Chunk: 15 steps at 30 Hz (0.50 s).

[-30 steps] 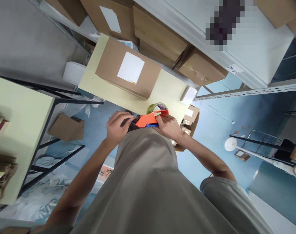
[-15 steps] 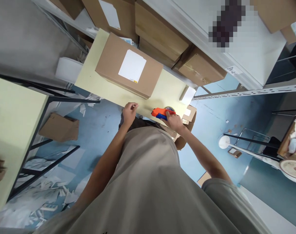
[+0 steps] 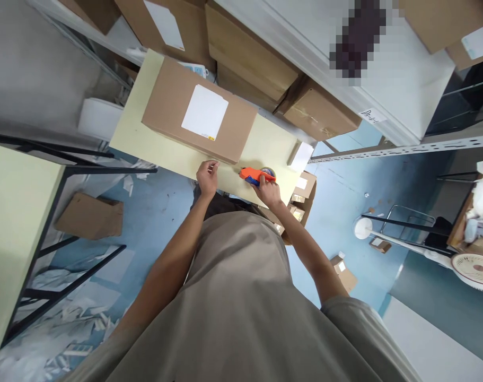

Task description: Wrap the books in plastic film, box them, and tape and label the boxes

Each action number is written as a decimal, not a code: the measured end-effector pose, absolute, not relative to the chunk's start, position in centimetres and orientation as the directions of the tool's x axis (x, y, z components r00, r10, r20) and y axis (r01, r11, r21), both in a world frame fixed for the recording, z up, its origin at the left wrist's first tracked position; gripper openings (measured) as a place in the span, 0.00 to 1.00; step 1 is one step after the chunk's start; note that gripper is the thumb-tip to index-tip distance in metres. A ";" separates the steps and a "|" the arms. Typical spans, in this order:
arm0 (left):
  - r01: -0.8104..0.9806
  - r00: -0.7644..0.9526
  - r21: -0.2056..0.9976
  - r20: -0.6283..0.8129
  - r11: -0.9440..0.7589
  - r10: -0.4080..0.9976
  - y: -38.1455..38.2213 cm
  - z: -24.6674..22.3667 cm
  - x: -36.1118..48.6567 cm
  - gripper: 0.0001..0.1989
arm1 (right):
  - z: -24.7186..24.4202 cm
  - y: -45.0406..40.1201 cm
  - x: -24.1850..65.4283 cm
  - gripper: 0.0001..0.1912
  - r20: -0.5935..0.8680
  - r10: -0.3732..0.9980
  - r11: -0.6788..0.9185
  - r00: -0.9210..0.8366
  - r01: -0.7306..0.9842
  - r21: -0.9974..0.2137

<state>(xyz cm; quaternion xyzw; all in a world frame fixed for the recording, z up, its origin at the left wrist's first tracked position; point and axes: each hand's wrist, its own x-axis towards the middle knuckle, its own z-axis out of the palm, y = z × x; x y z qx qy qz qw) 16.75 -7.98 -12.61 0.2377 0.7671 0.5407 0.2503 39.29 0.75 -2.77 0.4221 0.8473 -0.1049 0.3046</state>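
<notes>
My right hand [image 3: 269, 192] is closed round an orange and blue tape dispenser [image 3: 256, 174] with a roll of tape [image 3: 269, 172] at its far side. It is over the front part of the pale yellow table [image 3: 279, 139]. My left hand [image 3: 208, 178] is near the table's front edge, fingers loosely bent and a little apart, with nothing visible in them. Just beyond it lies a closed brown cardboard box [image 3: 165, 101] with a white label [image 3: 204, 112] on top. Neither hand appears to touch the box.
A small white box [image 3: 300, 156] stands at the table's right end. Brown cartons [image 3: 249, 48] line the shelf behind. An open carton [image 3: 309, 204] with small boxes is below on the right. Another table [image 3: 18, 196] is at left, and a white fan [image 3: 474, 268] at far right.
The view has shifted slightly, and the table and box appear further left. My right hand has carried the tape dispenser slightly left and toward the box. The left hand has stayed near the box's front.
</notes>
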 end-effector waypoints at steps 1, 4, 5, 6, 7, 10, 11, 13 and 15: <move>0.089 -0.768 0.949 -0.128 0.303 0.627 -7.7 -12.6 16.7 0.08 | -2.9 0.7 39.2 0.31 -0.597 0.659 0.615 -0.458 0.784 0.077; 0.069 -0.795 0.945 -0.142 0.321 0.590 -7.0 -12.3 16.9 0.08 | -3.2 0.4 39.0 0.30 -0.566 0.680 0.600 -0.466 0.798 0.063; 0.057 -0.806 0.944 -0.148 0.325 0.573 -6.8 -12.1 17.1 0.08 | -3.2 0.3 39.0 0.30 -0.560 0.685 0.594 -0.467 0.802 0.058; 0.040 -0.818 0.944 -0.156 0.327 0.554 -6.5 -12.0 17.2 0.08 | -3.2 0.1 38.9 0.30 -0.557 0.689 0.587 -0.464 0.807 0.054; 0.018 -0.831 0.943 -0.170 0.331 0.530 -6.2 -11.9 17.4 0.08 | -3.1 -0.1 38.8 0.30 -0.557 0.691 0.581 -0.461 0.812 0.049; -0.140 -0.860 0.927 -0.288 0.348 0.422 -5.4 -11.5 17.9 0.10 | -2.9 -0.7 38.5 0.29 -0.565 0.682 0.576 -0.463 0.817 0.026; -0.231 -0.854 0.910 -0.359 0.345 0.376 -5.2 -11.4 18.1 0.14 | -2.8 -0.9 38.3 0.28 -0.566 0.680 0.577 -0.466 0.816 0.021; -0.397 -0.815 0.861 -0.490 0.317 0.310 -5.0 -11.1 18.5 0.21 | -2.8 -1.2 38.1 0.27 -0.562 0.681 0.575 -0.469 0.818 0.014; -0.483 -0.773 0.825 -0.559 0.293 0.300 -4.8 -10.4 19.1 0.22 | -2.9 -1.4 37.9 0.27 -0.551 0.694 0.561 -0.463 0.827 0.012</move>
